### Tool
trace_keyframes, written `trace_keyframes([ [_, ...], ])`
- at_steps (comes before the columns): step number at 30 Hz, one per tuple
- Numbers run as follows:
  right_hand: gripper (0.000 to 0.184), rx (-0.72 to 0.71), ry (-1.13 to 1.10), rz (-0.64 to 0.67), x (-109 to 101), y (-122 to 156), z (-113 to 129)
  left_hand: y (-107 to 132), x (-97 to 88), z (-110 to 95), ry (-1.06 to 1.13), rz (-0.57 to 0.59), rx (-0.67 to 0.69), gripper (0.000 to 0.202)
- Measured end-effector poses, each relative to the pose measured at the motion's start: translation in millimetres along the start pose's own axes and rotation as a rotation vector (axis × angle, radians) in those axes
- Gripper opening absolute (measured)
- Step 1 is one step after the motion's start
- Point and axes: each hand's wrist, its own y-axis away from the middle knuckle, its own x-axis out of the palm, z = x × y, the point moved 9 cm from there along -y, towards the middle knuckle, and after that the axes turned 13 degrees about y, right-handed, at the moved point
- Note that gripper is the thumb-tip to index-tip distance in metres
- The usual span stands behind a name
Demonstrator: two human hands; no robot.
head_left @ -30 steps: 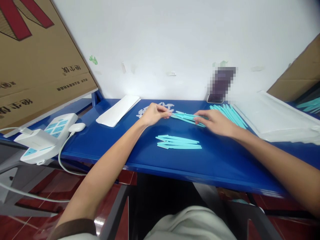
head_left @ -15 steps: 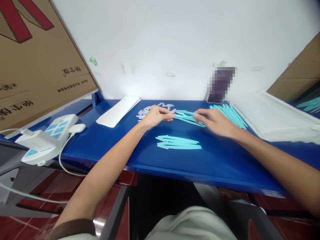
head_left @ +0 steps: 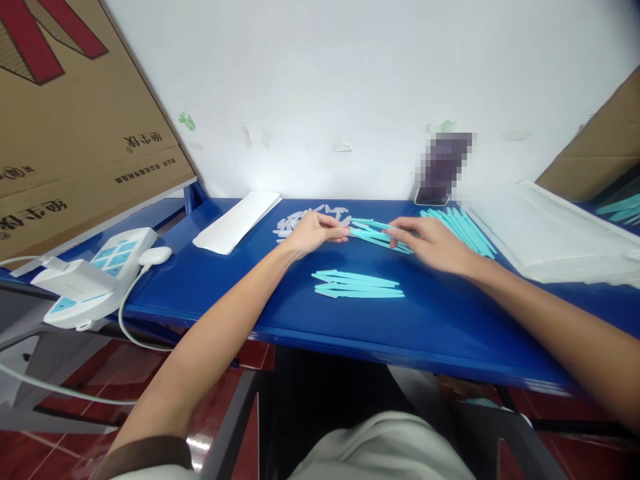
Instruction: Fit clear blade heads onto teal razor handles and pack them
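Note:
Between my two hands is a slim turquoise stick that looks like an eyebrow razor [head_left: 369, 235]. My left hand [head_left: 315, 231] pinches its left end between thumb and fingertips. My right hand [head_left: 425, 241] is closed around the other end with thumb and forefinger. Just beneath and behind it lie a few more turquoise razors [head_left: 397, 247], partly covered by my fingers. Nearer the table's front edge, several razors [head_left: 357, 283] lie side by side. Beyond my left hand is a loose heap of small translucent whitish caps [head_left: 287, 225], partly hidden by that hand.
On the blue table [head_left: 225, 287], more turquoise sticks [head_left: 463, 231] lie behind my right hand. A white folded sheet [head_left: 237, 222] is at left, a white plastic bag [head_left: 545, 233] at right. A phone [head_left: 443, 167] leans on the wall. A power strip [head_left: 117, 257] and carton [head_left: 85, 113] stand left.
Hardly anything differs. Both hands keep their hold on the razor in the same place, and the view has shifted only slightly.

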Motion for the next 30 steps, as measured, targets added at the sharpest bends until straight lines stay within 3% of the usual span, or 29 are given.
trace_keyframes([
  [9,0.042,-0.001,0.1,0.01,2,0,5,3,5.7,-4,-0.062,0.015,0.014,0.008],
  [15,0.042,0.008,0.117,0.003,1,-1,5,3,5.3,-12,-0.065,0.001,0.103,0.007],
  [30,0.036,0.005,0.04,0.025,5,-1,-2,3,12.0,-9,0.032,0.038,0.08,0.024],
])
